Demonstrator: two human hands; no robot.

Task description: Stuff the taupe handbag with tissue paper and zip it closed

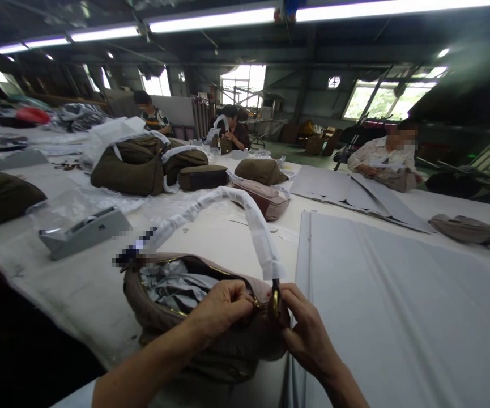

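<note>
A taupe handbag (155,309) stands on the table in front of me, its brass zipper undone and grey-white stuffing paper (180,286) showing inside. Its strap (223,195) is wrapped in white tissue and arches up over the opening. With closed fingers, my left hand (223,309) pinches the zipper's right end near the slider. My right hand (308,326) grips the bag's right end, beside the brass ring (276,303) where the strap joins. Part of what the fingers press is hidden behind them.
A grey tape dispenser (87,229) sits to the left. Beyond are several olive bags (130,167) and a pinkish bag (264,198). Large grey sheets (406,300) cover the table at right. Three people work across the table, one at the right (383,153).
</note>
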